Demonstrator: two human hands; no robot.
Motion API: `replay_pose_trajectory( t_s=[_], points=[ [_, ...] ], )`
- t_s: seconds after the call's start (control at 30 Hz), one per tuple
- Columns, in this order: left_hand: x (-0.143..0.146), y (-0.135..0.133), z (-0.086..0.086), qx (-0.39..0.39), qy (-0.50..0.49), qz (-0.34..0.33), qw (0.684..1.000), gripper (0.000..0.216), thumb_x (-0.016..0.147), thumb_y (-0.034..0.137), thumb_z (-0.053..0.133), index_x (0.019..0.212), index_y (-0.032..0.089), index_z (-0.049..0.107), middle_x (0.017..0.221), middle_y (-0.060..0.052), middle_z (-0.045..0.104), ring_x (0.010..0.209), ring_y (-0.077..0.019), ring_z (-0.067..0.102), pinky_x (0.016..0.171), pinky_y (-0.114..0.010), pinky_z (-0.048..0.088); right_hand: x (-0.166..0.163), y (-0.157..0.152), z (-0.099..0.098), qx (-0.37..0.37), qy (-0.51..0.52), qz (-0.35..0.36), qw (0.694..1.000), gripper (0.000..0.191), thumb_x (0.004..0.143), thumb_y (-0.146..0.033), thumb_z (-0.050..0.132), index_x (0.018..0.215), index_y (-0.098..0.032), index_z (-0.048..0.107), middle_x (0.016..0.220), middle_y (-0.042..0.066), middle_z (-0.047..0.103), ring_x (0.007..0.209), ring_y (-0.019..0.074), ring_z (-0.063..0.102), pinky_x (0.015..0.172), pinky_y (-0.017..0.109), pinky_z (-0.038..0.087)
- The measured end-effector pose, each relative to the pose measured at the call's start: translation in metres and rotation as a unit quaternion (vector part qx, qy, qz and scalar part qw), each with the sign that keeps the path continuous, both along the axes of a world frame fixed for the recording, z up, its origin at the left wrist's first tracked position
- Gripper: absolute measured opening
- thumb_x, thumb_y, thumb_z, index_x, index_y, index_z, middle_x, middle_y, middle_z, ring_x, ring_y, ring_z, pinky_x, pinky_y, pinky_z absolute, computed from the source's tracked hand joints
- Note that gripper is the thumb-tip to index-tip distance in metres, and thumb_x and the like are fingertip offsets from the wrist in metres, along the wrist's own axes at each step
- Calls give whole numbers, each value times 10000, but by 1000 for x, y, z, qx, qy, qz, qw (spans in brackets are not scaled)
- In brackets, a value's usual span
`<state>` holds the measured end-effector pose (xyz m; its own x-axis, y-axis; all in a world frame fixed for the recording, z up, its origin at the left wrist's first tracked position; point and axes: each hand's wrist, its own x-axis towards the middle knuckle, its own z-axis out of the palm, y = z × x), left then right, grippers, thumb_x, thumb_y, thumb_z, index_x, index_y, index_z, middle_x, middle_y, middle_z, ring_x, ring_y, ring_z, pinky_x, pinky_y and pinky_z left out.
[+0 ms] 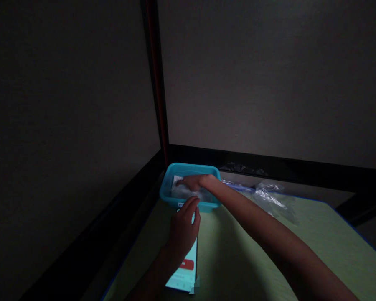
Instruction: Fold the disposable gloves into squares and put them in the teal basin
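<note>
My right hand (192, 182) reaches down into a turquoise plastic basin (171, 200) at the far end of the mat. Its index finger is stretched out over a white packet or folded cloth (175, 190) lying in the basin; the other fingers are partly hidden. Nearer to me, my left hand (185, 223) hovers over a lit smartphone (188, 276), just in front of the basin's near rim. The left fingers are extended and slightly curved, with the thumb apart and nothing visible between them. Part of the phone's screen is covered by my left hand and wrist.
A crumpled clear plastic bag (271, 200) lies right of the basin, beside a bluish-purple strip (238, 187). Everything rests on a green mat (232, 259) with blue edging. Grey wall panels (269, 83) meet at a dark post (156, 75) behind the basin. The light is dim.
</note>
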<state>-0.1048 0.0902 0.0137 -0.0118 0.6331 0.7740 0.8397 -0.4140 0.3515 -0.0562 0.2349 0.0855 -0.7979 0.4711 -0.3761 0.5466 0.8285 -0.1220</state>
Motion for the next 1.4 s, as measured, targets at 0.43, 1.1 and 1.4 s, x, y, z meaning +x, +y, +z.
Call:
replay_pose_trajectory(
  t_s=[0.43, 1.1, 1.4],
  points=[
    [-2, 1, -2, -6, -2, -6, 1000, 262, 829, 85, 423, 1015, 143, 598, 997, -109, 680, 879, -203, 664, 757, -306, 553, 12, 6, -1, 4, 52, 17, 998, 577, 711, 15, 525, 1247, -189, 476, 1014, 56, 642, 809, 158, 594, 606, 198, 417],
    [-2, 4, -11, -16, 16, 4, 1000, 305, 836, 84, 403, 1100, 124, 552, 1130, -130, 628, 999, -215, 623, 817, -325, 536, 26, 24, -7, 42, 149, 95, 983, 389, 679, 63, 491, 991, -120, 633, 874, 54, 603, 741, 140, 542, 664, 227, 415],
    [-2, 2, -9, -83, 8, -8, 997, 402, 826, 92, 398, 1215, 153, 481, 1268, -128, 533, 1024, -219, 609, 795, -312, 541, 41, 16, 15, 68, 215, 99, 969, 382, 681, 83, 444, 963, -102, 623, 893, 72, 591, 723, 128, 534, 650, 226, 419]
  ],
)
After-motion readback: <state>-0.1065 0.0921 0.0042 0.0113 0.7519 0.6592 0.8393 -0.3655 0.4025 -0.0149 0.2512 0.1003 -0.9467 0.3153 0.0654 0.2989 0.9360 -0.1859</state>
